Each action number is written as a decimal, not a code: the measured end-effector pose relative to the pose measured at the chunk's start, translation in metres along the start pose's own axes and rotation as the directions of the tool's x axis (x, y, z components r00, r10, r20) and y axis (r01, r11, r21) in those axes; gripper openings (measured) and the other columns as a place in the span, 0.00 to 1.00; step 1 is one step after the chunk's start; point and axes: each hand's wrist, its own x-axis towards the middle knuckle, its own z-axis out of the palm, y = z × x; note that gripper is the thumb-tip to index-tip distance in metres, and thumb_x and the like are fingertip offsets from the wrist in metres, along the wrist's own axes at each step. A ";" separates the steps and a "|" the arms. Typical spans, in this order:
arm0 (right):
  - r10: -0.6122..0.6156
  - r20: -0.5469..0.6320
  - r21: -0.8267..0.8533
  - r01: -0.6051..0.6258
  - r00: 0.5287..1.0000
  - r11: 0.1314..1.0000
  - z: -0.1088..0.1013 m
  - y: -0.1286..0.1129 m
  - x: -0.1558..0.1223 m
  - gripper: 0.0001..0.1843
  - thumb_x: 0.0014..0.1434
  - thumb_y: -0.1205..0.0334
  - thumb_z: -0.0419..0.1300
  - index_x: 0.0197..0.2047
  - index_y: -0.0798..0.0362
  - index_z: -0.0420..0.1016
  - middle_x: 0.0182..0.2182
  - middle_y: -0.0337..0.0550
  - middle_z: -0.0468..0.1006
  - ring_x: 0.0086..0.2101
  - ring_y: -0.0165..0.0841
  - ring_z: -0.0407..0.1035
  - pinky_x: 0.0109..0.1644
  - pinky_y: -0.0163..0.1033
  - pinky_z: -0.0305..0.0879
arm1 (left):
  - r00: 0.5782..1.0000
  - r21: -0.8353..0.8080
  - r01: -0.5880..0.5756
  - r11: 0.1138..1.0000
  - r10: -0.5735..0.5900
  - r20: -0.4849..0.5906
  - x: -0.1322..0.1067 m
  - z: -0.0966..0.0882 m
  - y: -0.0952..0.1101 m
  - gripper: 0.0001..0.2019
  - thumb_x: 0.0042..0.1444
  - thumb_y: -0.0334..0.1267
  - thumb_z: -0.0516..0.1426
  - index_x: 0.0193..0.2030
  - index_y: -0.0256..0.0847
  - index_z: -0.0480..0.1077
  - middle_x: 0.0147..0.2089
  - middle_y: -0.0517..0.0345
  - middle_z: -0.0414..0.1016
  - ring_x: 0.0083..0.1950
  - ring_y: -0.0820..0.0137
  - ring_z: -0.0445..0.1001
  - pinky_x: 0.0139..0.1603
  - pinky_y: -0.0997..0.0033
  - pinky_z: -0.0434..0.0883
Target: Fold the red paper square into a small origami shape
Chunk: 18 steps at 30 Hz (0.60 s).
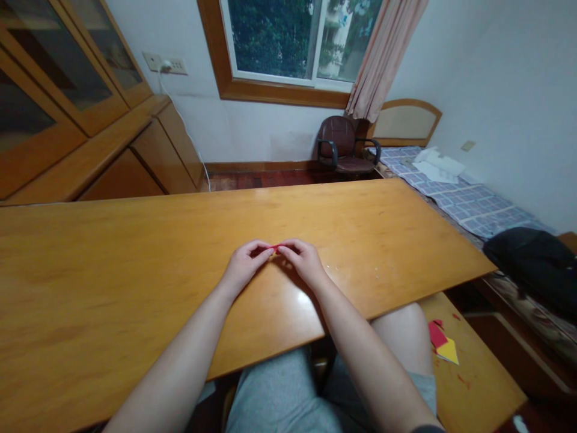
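Note:
Between my fingertips is a small red piece (276,246), thin and narrow; it looks like folded paper, though it is too small to be sure. My left hand (247,263) pinches its left end with thumb and forefinger. At the other end, the thumb and forefinger of my right hand (303,260) are closed on it. Both hands are just over the wooden table (135,258), near its front edge, with the fingertips almost meeting. Most of the red piece is hidden by the fingers.
A few tiny white scraps (376,273) lie on the table to the right. Red paper (437,334) and yellow paper (448,350) rest on a bench (478,385) beside my right leg. Beyond are an office chair (340,144), a bed (469,195) and a black bag (532,264).

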 end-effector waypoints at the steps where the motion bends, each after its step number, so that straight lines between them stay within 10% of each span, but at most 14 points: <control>1: 0.020 0.009 0.025 -0.020 1.000 0.999 0.000 0.001 0.000 0.12 0.59 0.52 0.63 0.38 0.53 0.80 0.35 0.44 0.82 0.34 0.33 0.75 0.41 0.37 0.69 | 1.000 0.007 0.008 1.000 -0.008 0.005 0.000 0.000 0.000 0.12 0.50 0.47 0.63 0.34 0.39 0.75 0.31 0.57 0.77 0.33 0.69 0.72 0.36 0.72 0.68; 18: 0.119 0.133 0.122 -0.135 0.984 0.983 0.000 0.007 0.003 0.16 0.56 0.49 0.64 0.37 0.55 0.79 0.30 0.41 0.79 0.28 0.28 0.69 0.33 0.33 0.65 | 0.999 0.018 0.007 1.000 -0.008 0.040 -0.001 -0.001 -0.002 0.11 0.52 0.45 0.62 0.33 0.39 0.75 0.29 0.58 0.75 0.31 0.70 0.71 0.34 0.73 0.67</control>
